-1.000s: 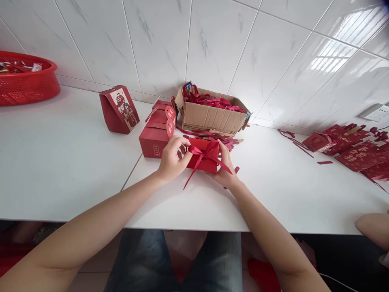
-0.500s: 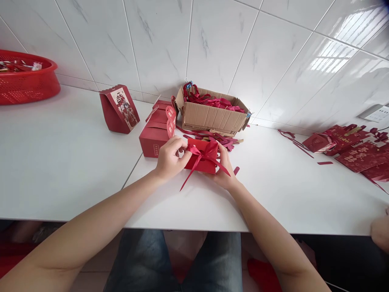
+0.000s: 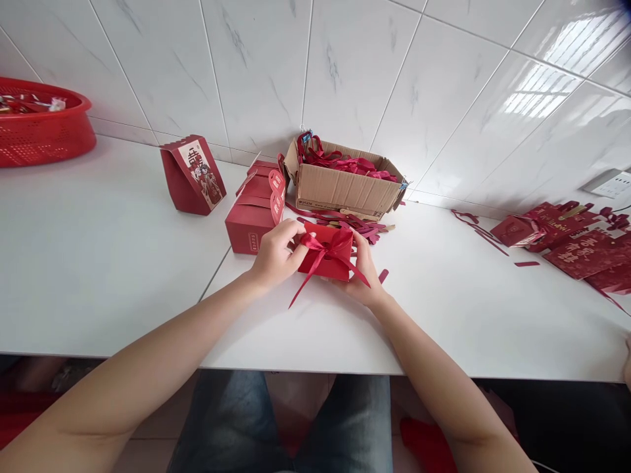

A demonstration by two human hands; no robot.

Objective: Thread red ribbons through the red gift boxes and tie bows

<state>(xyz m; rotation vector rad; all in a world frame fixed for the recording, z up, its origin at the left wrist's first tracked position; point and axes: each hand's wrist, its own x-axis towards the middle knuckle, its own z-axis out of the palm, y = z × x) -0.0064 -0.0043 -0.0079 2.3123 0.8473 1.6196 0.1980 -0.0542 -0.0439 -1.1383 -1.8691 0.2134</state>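
A small red gift box point(image 3: 320, 266) with a red ribbon bow point(image 3: 326, 249) tied on its facing side is between my two hands, just above the white table. My left hand point(image 3: 280, 255) pinches the bow's left loop between thumb and fingers. Around the box's right side, my right hand point(image 3: 363, 272) is closed and supports it; some of its fingers are hidden behind the box. The two ribbon tails hang down in front. Close behind my left hand stand several folded dark red gift boxes point(image 3: 241, 226) with heart-shaped tabs.
Against the tiled wall, a cardboard box point(image 3: 345, 187) holds red ribbons. Ribbon strips point(image 3: 367, 230) lie before it. A printed red box point(image 3: 190, 180) stands left, near a red plastic basket point(image 3: 49, 138). More red gift bags point(image 3: 576, 246) are at right, and part of another person shows at the right edge.
The ribbon tails have shifted slightly left with the box. My hands keep the same hold. At the right edge, the other person's hand has mostly moved out of view.
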